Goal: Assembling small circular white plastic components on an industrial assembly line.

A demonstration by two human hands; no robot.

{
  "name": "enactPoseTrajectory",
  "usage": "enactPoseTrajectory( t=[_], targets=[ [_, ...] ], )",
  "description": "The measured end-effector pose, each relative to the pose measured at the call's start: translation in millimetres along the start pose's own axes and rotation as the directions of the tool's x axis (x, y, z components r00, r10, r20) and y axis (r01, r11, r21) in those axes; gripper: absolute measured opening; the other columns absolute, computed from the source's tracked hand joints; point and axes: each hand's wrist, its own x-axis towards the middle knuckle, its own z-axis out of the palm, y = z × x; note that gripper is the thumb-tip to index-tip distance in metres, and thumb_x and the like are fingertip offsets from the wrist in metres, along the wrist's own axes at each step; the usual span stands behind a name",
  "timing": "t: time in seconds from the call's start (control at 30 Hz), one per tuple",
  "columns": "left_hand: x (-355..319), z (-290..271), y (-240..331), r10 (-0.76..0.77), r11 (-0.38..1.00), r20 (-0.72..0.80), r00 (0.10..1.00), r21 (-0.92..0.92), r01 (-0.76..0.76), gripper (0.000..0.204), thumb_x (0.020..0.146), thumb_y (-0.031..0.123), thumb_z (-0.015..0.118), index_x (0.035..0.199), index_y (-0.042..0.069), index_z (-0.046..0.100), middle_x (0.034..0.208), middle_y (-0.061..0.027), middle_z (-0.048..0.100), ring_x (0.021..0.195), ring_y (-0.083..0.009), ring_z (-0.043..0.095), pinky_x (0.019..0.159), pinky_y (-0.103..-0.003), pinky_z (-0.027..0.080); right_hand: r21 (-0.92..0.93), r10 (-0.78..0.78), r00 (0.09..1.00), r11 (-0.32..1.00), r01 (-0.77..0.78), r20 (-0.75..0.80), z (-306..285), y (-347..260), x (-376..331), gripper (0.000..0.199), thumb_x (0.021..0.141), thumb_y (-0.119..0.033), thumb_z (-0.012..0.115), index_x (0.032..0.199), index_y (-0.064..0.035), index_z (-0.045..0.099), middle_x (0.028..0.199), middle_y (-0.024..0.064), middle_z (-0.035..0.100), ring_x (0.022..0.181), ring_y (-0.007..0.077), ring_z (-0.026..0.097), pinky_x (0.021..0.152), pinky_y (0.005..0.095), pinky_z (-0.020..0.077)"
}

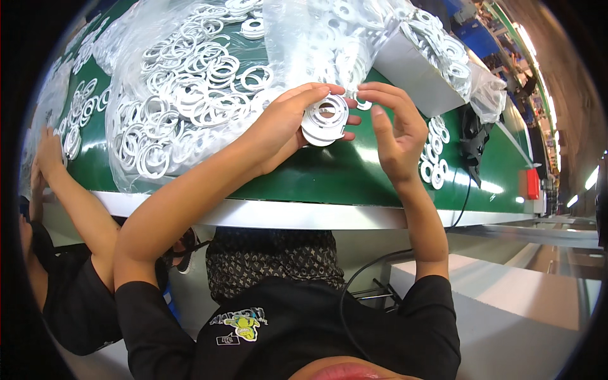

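My left hand (285,121) is closed around a white round plastic part (321,132) with a ring-shaped face and a hole in its middle. The thumb presses on the upper edge, while the fingers show behind the part. Just to the right, my right hand (402,139) is raised with thumb and fingers apart, not touching the part. A small white ring (363,104) shows by its fingertips; I cannot tell whether they touch it. Loose white rings (206,95) lie heaped on clear plastic sheeting beyond my left forearm.
The green table (304,180) has a pale metal front edge (316,213). At the back right stands a box (415,69) of white parts in plastic. More white discs (434,149) lie right of my right hand, near black plastic (474,139). A co-worker's arm (73,183) reaches in at left.
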Motion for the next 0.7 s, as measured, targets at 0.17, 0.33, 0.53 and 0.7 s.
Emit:
enactPoseTrajectory(
  t=[0.17,0.33,0.53,0.7],
  targets=[
    [-1.5,-2.8,-4.5,0.0,0.999,-0.011,1.0,0.037,0.001,0.029,0.098,0.016,0.038,0.119,-0.003,0.045,0.115,-0.0195,0.057,0.102,-0.0281,0.061,0.086,-0.039,0.054,-0.013,0.024,0.991,1.0,-0.026,-0.128,4.9,15.3,-0.5,0.013,0.083,0.001,0.051,0.088,0.0021,0.063,0.092,0.0124,0.064,0.086,0.0221,0.061,0.08,0.0298,0.0463],
    [5.1,-9.4,-14.0,-0.051,0.995,0.093,0.994,-0.078,0.058,0.033,0.097,0.029,0.046,0.114,0.001,0.049,0.108,-0.0133,0.059,0.093,-0.0222,0.064,0.077,-0.037,0.057,-0.124,-0.151,0.987,0.982,0.144,-0.047,14.7,-4.5,22.1,0.014,0.082,0.003,0.05,0.087,0.002,0.063,0.09,0.014,0.063,0.085,0.0234,0.061,0.078,0.0307,0.0473],
    [-2.2,-11.9,-19.7,0.109,0.992,0.226,0.968,0.039,-0.12,0.039,0.093,0.029,0.049,0.117,-0.001,0.047,0.104,-0.0114,0.058,0.087,-0.0186,0.064,0.072,-0.032,0.057,-0.044,-0.442,0.845,0.879,0.475,0.302,77.6,-61.5,97.1,0.015,0.069,0.004,0.061,0.083,-0.0023,0.064,0.079,0.0114,0.063,0.075,0.0249,0.063,0.067,0.0303,0.0497],
    [8.4,-9.6,-29.5,-0.073,0.991,0.165,0.984,0.121,0.053,0.035,0.091,0.029,0.053,0.111,0.0,0.05,0.107,-0.0115,0.057,0.094,-0.0217,0.063,0.075,-0.035,0.057,-0.56,0.256,0.682,0.783,0.27,0.686,136.9,-25.0,138.4,0.024,0.082,-0.03,0.063,0.09,-0.0078,0.069,0.079,0.011,0.068,0.075,0.0261,0.066,0.068,0.0358,0.0506]
  ],
)
